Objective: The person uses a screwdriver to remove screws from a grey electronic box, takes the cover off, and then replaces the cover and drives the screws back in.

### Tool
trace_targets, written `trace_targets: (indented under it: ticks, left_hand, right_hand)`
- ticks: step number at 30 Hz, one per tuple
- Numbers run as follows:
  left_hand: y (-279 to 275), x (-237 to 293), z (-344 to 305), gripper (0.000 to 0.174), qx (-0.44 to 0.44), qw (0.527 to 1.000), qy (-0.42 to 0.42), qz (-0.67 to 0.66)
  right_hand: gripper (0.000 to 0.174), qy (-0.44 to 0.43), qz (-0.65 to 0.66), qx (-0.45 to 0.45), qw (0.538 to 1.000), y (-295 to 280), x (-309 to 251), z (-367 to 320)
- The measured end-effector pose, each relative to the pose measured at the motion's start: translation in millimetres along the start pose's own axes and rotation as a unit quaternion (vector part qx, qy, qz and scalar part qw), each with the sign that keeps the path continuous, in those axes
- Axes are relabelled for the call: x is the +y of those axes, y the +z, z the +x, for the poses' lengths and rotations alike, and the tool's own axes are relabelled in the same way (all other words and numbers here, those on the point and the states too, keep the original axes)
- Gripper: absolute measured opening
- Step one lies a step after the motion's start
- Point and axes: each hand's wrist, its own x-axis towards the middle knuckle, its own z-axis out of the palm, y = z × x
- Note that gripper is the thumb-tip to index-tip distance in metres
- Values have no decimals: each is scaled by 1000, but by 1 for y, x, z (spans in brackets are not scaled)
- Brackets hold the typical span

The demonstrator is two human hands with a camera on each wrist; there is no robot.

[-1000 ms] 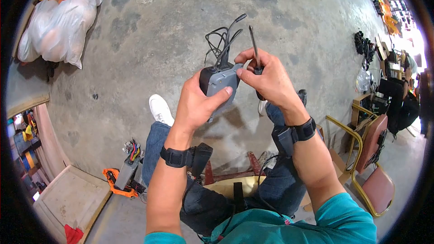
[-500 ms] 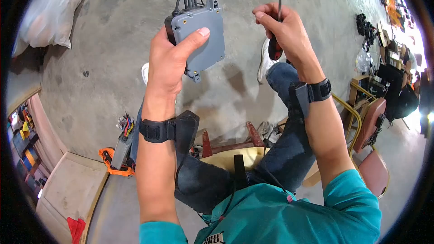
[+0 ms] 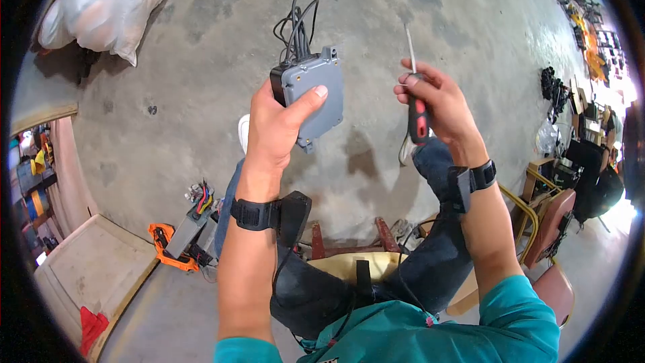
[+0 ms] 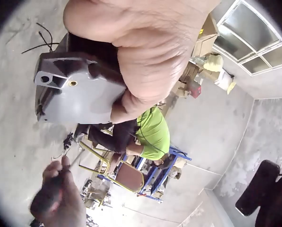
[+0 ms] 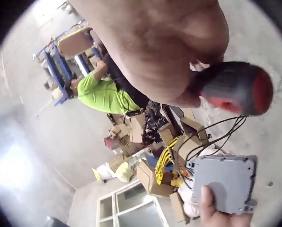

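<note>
In the head view the left hand (image 3: 275, 124) grips a flat grey box (image 3: 326, 104) by its black side, thumb across the grey face. Black cables (image 3: 301, 30) rise from the box's far end. To the right, apart from the box, the right hand (image 3: 440, 104) holds a screwdriver (image 3: 418, 117) by its red and black handle, its shaft pointing away from the body. The right wrist view shows the handle (image 5: 240, 87) close up, with the box (image 5: 226, 182) below it. A corner of the box with a brass-coloured hole fills part of the left wrist view (image 4: 79, 94).
A white plastic bag (image 3: 111, 10) lies at the upper left. Near the left leg are an orange frame and grey device (image 3: 183, 238) with coloured wires. Chairs (image 3: 551, 222) stand at the right. A person in a bright green shirt (image 4: 152, 132) bends over behind a chair.
The right hand has come away from the box to the right, with the screwdriver still held. The box has turned its grey face more toward the head camera and shifted slightly left.
</note>
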Motion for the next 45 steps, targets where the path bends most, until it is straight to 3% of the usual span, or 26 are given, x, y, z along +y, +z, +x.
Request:
trace_targets:
  ticks: [1, 2, 4, 6, 8, 9, 14, 16, 22, 45]
  left_hand:
    - [-1, -1, 0, 44, 1, 1000, 3, 0]
    - [-2, -2, 2, 41, 8, 1000, 6, 2]
    - [-2, -5, 4, 39, 18, 1000, 12, 4]
    - [-4, -7, 6, 41, 24, 999, 24, 33]
    - [-3, -7, 8, 41, 32, 998, 28, 53]
    - [-4, -7, 8, 40, 37, 996, 31, 72]
    - [-7, -12, 11, 40, 47, 991, 44, 114]
    - [-10, -14, 13, 40, 54, 990, 44, 126]
    - [-11, -12, 15, 38, 100, 977, 58, 178]
    - [-8, -19, 20, 40, 118, 960, 111, 228]
  right_hand:
    - [44, -14, 82, 15, 996, 1, -1, -2]
    - [44, -17, 82, 12, 996, 1, 3, -1]
    - [47, 93, 59, 19, 994, 4, 12, -1]
    - [49, 109, 19, 3, 994, 8, 12, -5]
    - [49, 4, -118, 18, 993, 12, 4, -13]
    - [53, -29, -67, 37, 997, 15, 0, -17]
    - [46, -50, -207, 49, 976, -1, -6, -20]
    - [41, -124, -231, 32, 964, -6, -7, -19]
    - [34, -151, -62, 16, 986, -18, -10, -18]
    - [34, -130, -67, 16, 989, -16, -6, -16]
